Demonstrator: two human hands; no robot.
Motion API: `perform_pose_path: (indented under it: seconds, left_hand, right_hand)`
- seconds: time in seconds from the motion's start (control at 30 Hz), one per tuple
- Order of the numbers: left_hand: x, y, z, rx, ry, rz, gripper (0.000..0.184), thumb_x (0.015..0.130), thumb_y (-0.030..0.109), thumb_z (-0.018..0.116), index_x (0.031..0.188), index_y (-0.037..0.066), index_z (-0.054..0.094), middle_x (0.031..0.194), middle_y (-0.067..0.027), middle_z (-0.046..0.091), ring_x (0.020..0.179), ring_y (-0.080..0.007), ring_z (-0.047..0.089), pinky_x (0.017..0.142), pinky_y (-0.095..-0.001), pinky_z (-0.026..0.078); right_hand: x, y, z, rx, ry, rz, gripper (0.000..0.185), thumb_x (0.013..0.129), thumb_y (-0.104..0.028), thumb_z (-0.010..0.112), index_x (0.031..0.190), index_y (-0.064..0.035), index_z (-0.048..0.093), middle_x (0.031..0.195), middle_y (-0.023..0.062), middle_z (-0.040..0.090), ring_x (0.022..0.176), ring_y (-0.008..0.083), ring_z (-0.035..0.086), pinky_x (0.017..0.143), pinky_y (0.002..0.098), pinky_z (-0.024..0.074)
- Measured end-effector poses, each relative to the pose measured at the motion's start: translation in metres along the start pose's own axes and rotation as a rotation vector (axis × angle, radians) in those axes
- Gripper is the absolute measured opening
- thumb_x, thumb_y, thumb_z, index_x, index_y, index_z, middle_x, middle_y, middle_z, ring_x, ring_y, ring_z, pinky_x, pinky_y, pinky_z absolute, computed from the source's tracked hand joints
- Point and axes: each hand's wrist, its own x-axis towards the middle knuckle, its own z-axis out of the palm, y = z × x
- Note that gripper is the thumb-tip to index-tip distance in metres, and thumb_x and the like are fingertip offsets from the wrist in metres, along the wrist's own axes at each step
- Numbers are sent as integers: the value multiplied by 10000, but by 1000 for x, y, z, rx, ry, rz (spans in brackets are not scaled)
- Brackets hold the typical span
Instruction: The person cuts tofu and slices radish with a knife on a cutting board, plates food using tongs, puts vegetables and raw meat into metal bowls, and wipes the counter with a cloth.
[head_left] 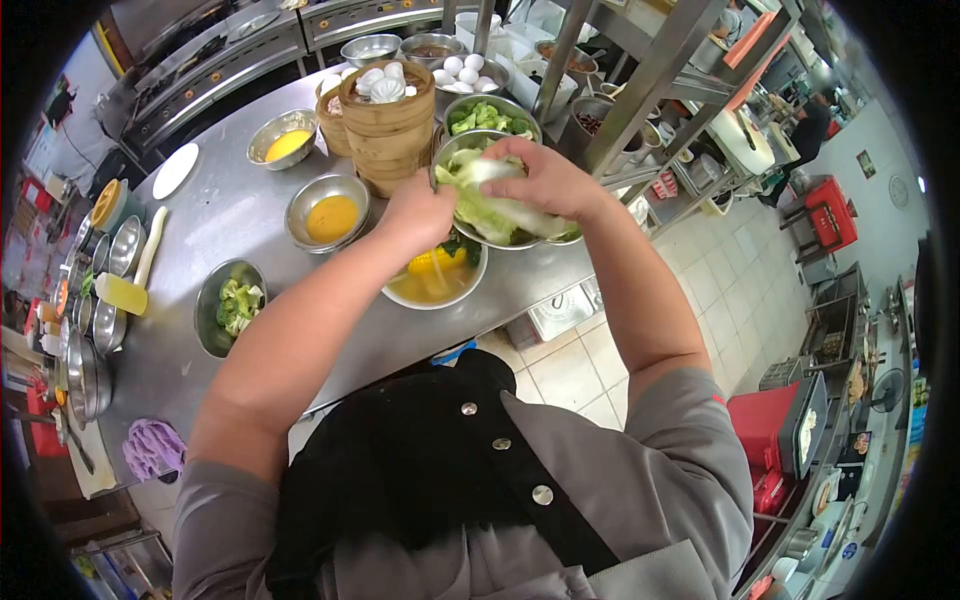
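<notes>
My right hand (545, 180) grips a pale green cabbage leaf (490, 180) above a metal bowl of leafy greens (483, 240). At the left side of that bowl is my left hand (425, 208), its fingers curled in; whatever they hold is hidden. Below my hands a white bowl (436, 305) holds yellow broth, corn and dark greens. Behind the leaf sits a bowl of broccoli (490, 118). A bamboo steamer stack (388, 140) with white buns on top stands just left of the greens.
Two metal bowls of beaten egg (328, 213) (283, 140) and another broccoli bowl (231, 308) stand on the steel table (200, 215). A squeeze bottle (122, 293) lies at left. Eggs (468, 75) are at the back. A metal shelf post (640, 85) rises at right.
</notes>
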Motion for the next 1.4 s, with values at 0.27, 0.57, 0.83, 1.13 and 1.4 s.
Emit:
perform_pose_path:
  seconds: [0.27, 0.57, 0.83, 1.13, 1.4]
  left_hand:
    - [3, -9, 15, -110, 24, 45, 383, 935, 219, 462, 1193, -61, 495, 844, -193, 664, 558, -253, 657, 525, -371, 535]
    - [14, -33, 13, -152, 35, -59, 373, 939, 249, 454, 1197, -17, 501, 829, -147, 669, 589, -217, 667, 493, -333, 527]
    - [13, -29, -1, -172, 27, -32, 319, 945, 231, 437, 1140, -8, 521, 763, -117, 652, 552, -172, 630, 475, -314, 505]
    - [12, -21, 0, -213, 36, -9, 289, 968, 196, 412, 1143, -9, 516, 762, -96, 632, 526, -136, 574, 425, -260, 432]
    - [9, -22, 10, -162, 89, -40, 302, 967, 207, 408, 1154, -6, 512, 776, -96, 645, 514, -134, 573, 419, -252, 436]
  right_hand:
    - [1, 3, -26, 250, 250, 49, 234, 960, -56, 499, 1129, -54, 661, 892, -8, 625, 688, 58, 536, 623, 221, 451]
    - [-4, 25, -68, 573, 682, 130, 189, 925, -33, 548, 1050, -61, 688, 819, 10, 650, 644, 90, 561, 579, 242, 452]
    - [-19, 111, -46, -296, 196, 380, 362, 863, -58, 607, 1222, -27, 643, 1127, 53, 678, 1042, 174, 617, 917, 324, 490]
    - [-53, 72, -36, 157, -20, 175, 426, 889, -92, 604, 1312, -73, 559, 1153, 42, 660, 1097, 138, 601, 911, 302, 493]
    - [-37, -2, -50, 12, 91, -69, 252, 906, -86, 632, 1149, -18, 631, 959, 35, 685, 844, 103, 617, 821, 259, 513]
